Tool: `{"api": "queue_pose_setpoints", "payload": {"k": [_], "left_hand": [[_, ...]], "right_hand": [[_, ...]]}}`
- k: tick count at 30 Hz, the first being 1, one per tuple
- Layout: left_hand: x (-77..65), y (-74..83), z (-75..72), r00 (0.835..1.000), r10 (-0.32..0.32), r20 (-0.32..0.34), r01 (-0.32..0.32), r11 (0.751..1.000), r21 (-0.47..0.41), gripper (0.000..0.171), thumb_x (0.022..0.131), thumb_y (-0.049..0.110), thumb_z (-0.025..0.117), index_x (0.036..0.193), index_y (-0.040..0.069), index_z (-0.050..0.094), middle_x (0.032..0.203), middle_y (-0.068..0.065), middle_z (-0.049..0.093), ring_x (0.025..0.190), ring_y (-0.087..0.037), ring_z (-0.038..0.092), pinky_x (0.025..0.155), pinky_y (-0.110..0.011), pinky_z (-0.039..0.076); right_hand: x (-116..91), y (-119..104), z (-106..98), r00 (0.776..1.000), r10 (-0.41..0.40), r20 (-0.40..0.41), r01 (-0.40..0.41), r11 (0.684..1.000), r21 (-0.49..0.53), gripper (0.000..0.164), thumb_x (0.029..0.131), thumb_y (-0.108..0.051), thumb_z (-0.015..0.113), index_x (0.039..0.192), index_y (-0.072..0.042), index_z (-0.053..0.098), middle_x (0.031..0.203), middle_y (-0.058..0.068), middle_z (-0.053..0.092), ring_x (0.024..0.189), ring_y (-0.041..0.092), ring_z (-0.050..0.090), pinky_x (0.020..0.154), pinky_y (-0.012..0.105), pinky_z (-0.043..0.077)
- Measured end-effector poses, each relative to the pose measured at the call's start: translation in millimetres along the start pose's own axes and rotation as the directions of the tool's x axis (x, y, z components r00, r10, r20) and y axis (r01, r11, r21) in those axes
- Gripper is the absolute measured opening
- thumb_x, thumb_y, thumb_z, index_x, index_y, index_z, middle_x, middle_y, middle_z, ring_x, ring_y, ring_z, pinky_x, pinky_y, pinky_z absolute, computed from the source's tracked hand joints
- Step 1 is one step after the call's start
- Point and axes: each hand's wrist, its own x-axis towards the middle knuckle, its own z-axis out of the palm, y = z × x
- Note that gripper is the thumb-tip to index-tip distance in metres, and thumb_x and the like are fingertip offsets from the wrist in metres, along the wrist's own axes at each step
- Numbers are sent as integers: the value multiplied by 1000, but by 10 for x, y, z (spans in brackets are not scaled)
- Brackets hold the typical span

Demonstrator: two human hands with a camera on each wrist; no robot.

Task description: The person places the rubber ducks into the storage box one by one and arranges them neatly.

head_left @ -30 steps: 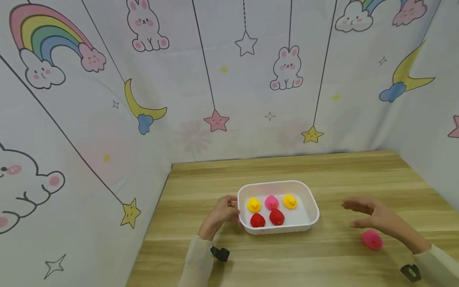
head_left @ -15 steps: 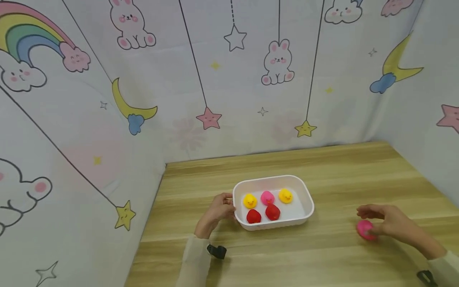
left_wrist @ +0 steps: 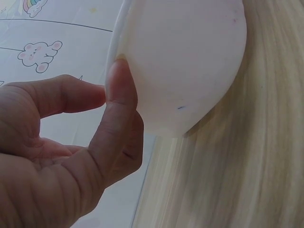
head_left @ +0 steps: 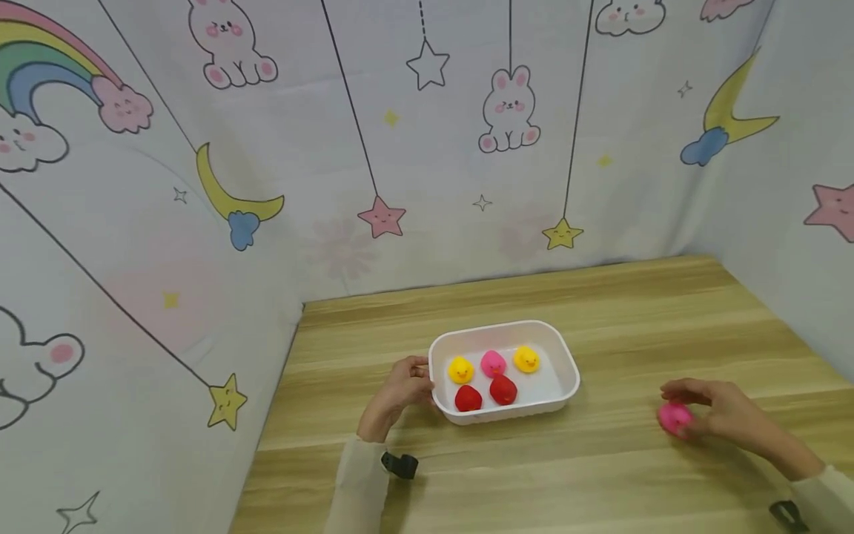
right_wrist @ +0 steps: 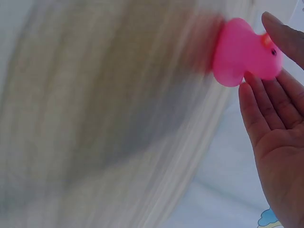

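My left hand (head_left: 399, 389) grips the left end of a white plastic tray (head_left: 550, 378), its fingertips at the rim. The left wrist view shows the thumb and fingers pinching that rim beside the tray's smooth outer wall (left_wrist: 190, 61). Off to the tray's right, my right hand (head_left: 727, 415) pinches a pink rubber duck (head_left: 672, 418). Up close in the right wrist view, the duck's head (right_wrist: 266, 59) sits between the thumb and the fingertips, low over the tabletop.
Inside the tray are two yellow ducks (head_left: 461, 369), a pink duck (head_left: 493, 363) and two red rounded toys (head_left: 503, 389). A wood-grain table (head_left: 600, 475) carries everything. White cloth walls (head_left: 447, 245) with cartoon prints enclose its back and sides.
The right hand has come down onto the pink duck and taken it between thumb and fingers. My left hand stays on the tray's end. The head view has shifted slightly.
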Motion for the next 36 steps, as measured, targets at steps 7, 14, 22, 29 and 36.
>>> {"api": "queue_pose_setpoints", "payload": {"k": [7,14,22,29,36], "left_hand": [[5,8,0,1000,2,5,-2,1000,-13,51,82,-15,56,130,-23,42,90,-14,53,60,-13,59,58,-29,62],[13,12,0,1000,5,-1,-5,1000,-4,50,82,-15,57,130,-22,43,88,-13,52,59,-13,58,58,-30,63],[4,26,-3,1000,-8,-3,8,1000,12,49,84,-14,57,131,-22,43,90,-15,54,60,-14,58,60,-33,63],[-22,8,0,1000,1,-2,-1,1000,-15,50,83,-14,56,131,-22,41,90,-14,54,59,-14,58,58,-29,62],[-28,18,-5,1000,0,-6,0,1000,-6,50,84,-14,56,131,-22,41,90,-15,53,60,-13,57,57,-28,62]], "right_hand": [[-10,34,66,997,-59,-57,57,997,-42,58,54,8,92,107,6,68,105,-13,71,100,-9,58,84,0,43],[-10,29,94,995,-71,-70,66,995,-76,59,51,10,91,105,7,68,101,-4,73,101,-10,58,85,-1,42],[-13,-10,148,988,-92,-124,77,990,-120,59,48,11,90,103,5,70,98,-8,73,96,-9,59,83,-1,43],[78,-56,148,964,-204,-172,161,958,-236,61,47,11,91,104,2,71,104,-6,73,101,-10,58,86,0,43],[287,-256,133,952,-230,-200,164,940,-300,65,48,9,91,110,3,71,101,3,74,97,-7,60,84,2,44]]}}
